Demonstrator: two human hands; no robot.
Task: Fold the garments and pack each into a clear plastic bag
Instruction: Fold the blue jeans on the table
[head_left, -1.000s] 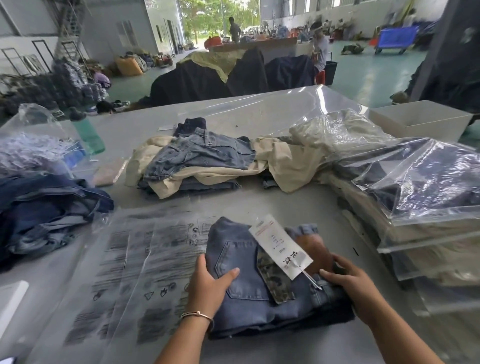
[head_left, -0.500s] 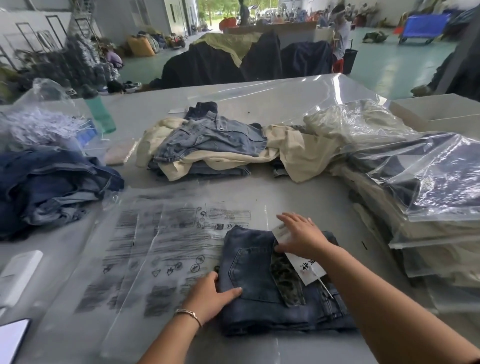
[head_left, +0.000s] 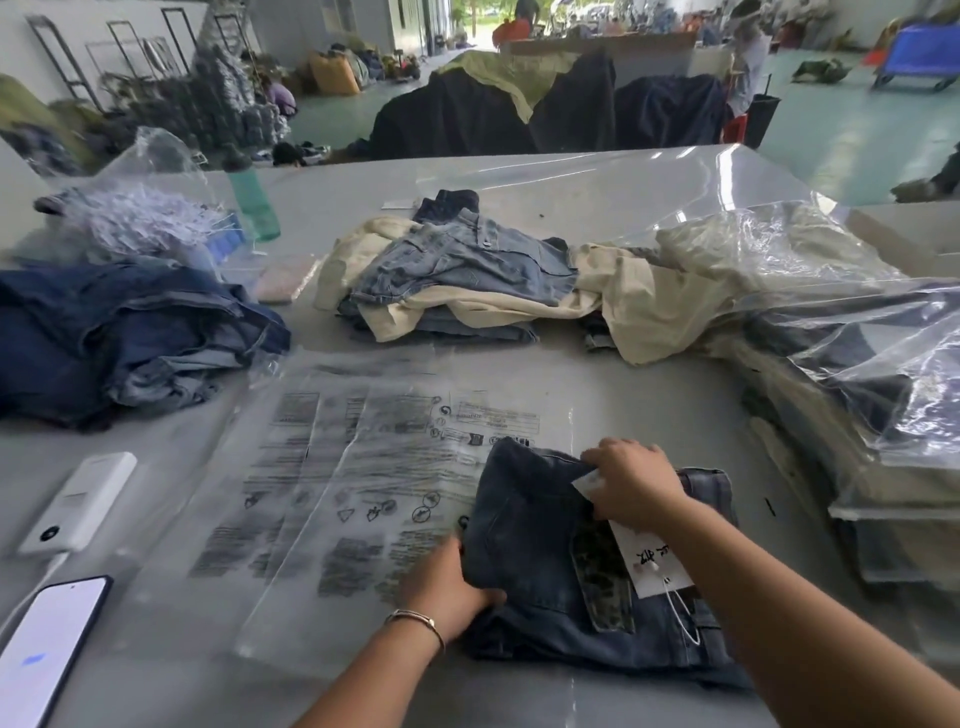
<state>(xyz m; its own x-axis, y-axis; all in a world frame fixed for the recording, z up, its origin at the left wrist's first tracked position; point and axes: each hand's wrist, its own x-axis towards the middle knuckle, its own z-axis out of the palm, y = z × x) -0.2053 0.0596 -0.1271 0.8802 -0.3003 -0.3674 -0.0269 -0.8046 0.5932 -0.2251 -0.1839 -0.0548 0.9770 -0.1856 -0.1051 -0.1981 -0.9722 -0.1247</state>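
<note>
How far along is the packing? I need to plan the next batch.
Done: bagged garments stacked at right. In hand: folded jeans gripped by left hand and right hand, not yet inside the printed bag. Left: the loose pile and dark denim heap.

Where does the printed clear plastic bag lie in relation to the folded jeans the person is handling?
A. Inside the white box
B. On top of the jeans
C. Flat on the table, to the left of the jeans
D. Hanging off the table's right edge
C: the printed clear bag lies flat on the table, left of the folded jeans.
</note>
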